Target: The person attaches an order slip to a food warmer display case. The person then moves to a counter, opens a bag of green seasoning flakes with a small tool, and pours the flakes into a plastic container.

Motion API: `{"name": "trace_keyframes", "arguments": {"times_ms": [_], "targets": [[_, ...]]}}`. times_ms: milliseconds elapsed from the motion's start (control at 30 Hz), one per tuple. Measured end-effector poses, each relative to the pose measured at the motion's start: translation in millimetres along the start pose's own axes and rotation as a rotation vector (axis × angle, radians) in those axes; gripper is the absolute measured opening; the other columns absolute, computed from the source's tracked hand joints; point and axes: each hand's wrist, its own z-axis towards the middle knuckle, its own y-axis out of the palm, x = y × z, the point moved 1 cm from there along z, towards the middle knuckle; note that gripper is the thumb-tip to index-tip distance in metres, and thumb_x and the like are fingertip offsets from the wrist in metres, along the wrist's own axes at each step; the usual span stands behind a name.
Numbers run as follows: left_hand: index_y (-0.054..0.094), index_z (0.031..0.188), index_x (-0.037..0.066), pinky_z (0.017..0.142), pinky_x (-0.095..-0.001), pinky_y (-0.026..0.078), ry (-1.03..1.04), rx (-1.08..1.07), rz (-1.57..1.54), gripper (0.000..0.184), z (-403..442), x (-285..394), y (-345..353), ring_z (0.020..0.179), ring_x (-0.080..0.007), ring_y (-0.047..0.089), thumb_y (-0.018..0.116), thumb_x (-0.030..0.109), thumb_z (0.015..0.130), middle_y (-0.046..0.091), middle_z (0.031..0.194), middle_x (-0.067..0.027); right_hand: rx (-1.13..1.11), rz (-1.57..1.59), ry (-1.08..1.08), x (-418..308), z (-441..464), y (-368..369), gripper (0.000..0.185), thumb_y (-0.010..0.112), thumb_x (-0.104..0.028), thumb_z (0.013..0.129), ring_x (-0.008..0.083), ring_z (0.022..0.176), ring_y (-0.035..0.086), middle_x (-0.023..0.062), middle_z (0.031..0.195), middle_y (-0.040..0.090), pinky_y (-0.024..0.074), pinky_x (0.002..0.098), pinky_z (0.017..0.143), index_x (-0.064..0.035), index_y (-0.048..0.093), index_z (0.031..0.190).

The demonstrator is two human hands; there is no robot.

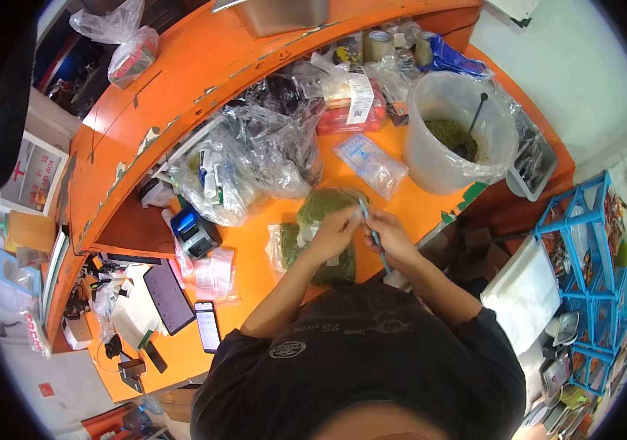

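Note:
My left hand (pixel 337 229) and my right hand (pixel 390 236) are close together above the orange counter. The right hand is closed around a thin light-blue strip (pixel 376 239), which slants down toward my body. My left fingers are pinched near the strip's upper end; what they hold is hidden. Beneath and beside my hands lie clear bags of green dried-looking material (pixel 327 202), partly covered by the left hand and forearm. A small white patch shows on one bag. Further ahead lies a flat clear packet with blue print (pixel 369 164).
A large translucent bucket (pixel 420 165) with green material and a dark-handled utensil stands ahead right. Crumpled clear bags (pixel 255 154) fill the back left. A small black device (pixel 196 233), a phone (pixel 208 327) and a tablet (pixel 169 299) are at left. Blue shelving (pixel 585 220) stands right.

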Motion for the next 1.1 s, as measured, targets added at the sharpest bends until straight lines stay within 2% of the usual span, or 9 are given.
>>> {"name": "trace_keyframes", "arguments": {"times_ms": [167, 300, 333, 433, 633, 733, 833, 933, 1100], "targets": [[0.057, 0.091, 0.002, 0.070, -0.0410, 0.047, 0.168, 0.003, 0.666, 0.016, -12, 5, -6, 0.084, -0.0367, 0.056, 0.051, 0.002, 0.076, 0.060, 0.085, -0.0177, 0.023, -0.589, -0.045, -4, 4, -21, 0.008, 0.045, -0.011, 0.091, 0.0109, 0.053, 0.052, 0.0030, 0.067, 0.052, 0.0378, 0.0218, 0.042, -0.0036, 0.048, 0.093], [0.057, 0.088, 0.002, 0.065, -0.0443, 0.046, 0.100, 0.149, 0.787, 0.017, -9, -6, 18, 0.078, -0.0369, 0.057, 0.053, -0.001, 0.071, 0.058, 0.082, -0.0184, 0.226, -0.477, -0.239, 12, 21, -15, 0.014, 0.047, -0.012, 0.091, 0.0090, 0.046, 0.046, 0.0003, 0.063, 0.049, 0.0349, 0.0209, 0.041, -0.0069, 0.049, 0.103], [0.056, 0.089, 0.002, 0.066, -0.0433, 0.047, 0.102, 0.193, 0.739, 0.018, -9, -3, 16, 0.079, -0.0358, 0.058, 0.054, 0.000, 0.071, 0.059, 0.083, -0.0174, 0.213, -0.322, -0.115, 8, 25, -11, 0.015, 0.046, -0.014, 0.091, 0.0084, 0.046, 0.043, 0.0003, 0.062, 0.047, 0.0324, 0.0203, 0.041, -0.0059, 0.050, 0.103], [0.056, 0.092, 0.003, 0.066, -0.0399, 0.048, 0.190, 0.357, 0.666, 0.024, -3, -9, 9, 0.079, -0.0320, 0.059, 0.058, 0.003, 0.067, 0.059, 0.083, -0.0141, 0.093, 0.039, 0.214, -15, 28, 6, 0.025, 0.043, -0.022, 0.094, 0.0054, 0.046, 0.031, -0.0022, 0.060, 0.040, 0.0228, 0.0183, 0.041, -0.0045, 0.055, 0.106], [0.058, 0.088, 0.006, 0.062, -0.0389, 0.047, 0.434, 0.371, 0.741, 0.032, -9, -71, -14, 0.075, -0.0302, 0.058, 0.062, 0.005, 0.057, 0.057, 0.079, -0.0108, -0.151, 0.123, 0.260, -5, 32, 12, 0.040, 0.038, -0.037, 0.096, 0.0048, 0.052, 0.030, -0.0043, 0.065, 0.038, 0.0235, 0.0168, 0.045, -0.0045, 0.055, 0.112], [0.057, 0.084, 0.005, 0.061, -0.0385, 0.047, 0.381, 0.345, 0.763, 0.028, -13, -62, -17, 0.074, -0.0298, 0.058, 0.062, 0.007, 0.057, 0.056, 0.077, -0.0101, -0.230, 0.115, 0.318, 1, 31, 8, 0.042, 0.036, -0.041, 0.096, 0.0056, 0.057, 0.033, -0.0035, 0.068, 0.039, 0.0279, 0.0181, 0.050, -0.0052, 0.054, 0.106], [0.056, 0.081, 0.004, 0.064, -0.0385, 0.047, 0.353, 0.349, 0.754, 0.024, -26, -87, -15, 0.075, -0.0288, 0.058, 0.062, 0.011, 0.058, 0.057, 0.079, -0.0097, -0.336, 0.195, 0.191, 22, 34, 5, 0.029, 0.037, -0.034, 0.097, 0.0055, 0.056, 0.034, -0.0050, 0.067, 0.041, 0.0284, 0.0194, 0.048, -0.0103, 0.053, 0.092], [0.056, 0.079, 0.003, 0.067, -0.0387, 0.048, 0.439, 0.332, 0.822, 0.021, -25, -86, -13, 0.077, -0.0280, 0.058, 0.060, 0.013, 0.061, 0.057, 0.083, -0.0097, -0.333, 0.053, 0.349, 26, 39, -10, 0.031, 0.034, -0.031, 0.098, 0.0095, 0.059, 0.039, -0.0020, 0.067, 0.044, 0.0339, 0.0238, 0.053, -0.0084, 0.050, 0.083], [0.057, 0.080, 0.005, 0.069, -0.0373, 0.048, 0.489, 0.322, 0.918, 0.021, -28, -103, -8, 0.080, -0.0269, 0.058, 0.060, 0.017, 0.064, 0.058, 0.087, -0.0084, -0.117, -0.453, 0.011, 45, 41, -6, 0.043, 0.031, -0.039, 0.098, 0.0062, 0.060, 0.039, -0.0016, 0.067, 0.045, 0.0329, 0.0225, 0.055, -0.0062, 0.050, 0.078]]}}
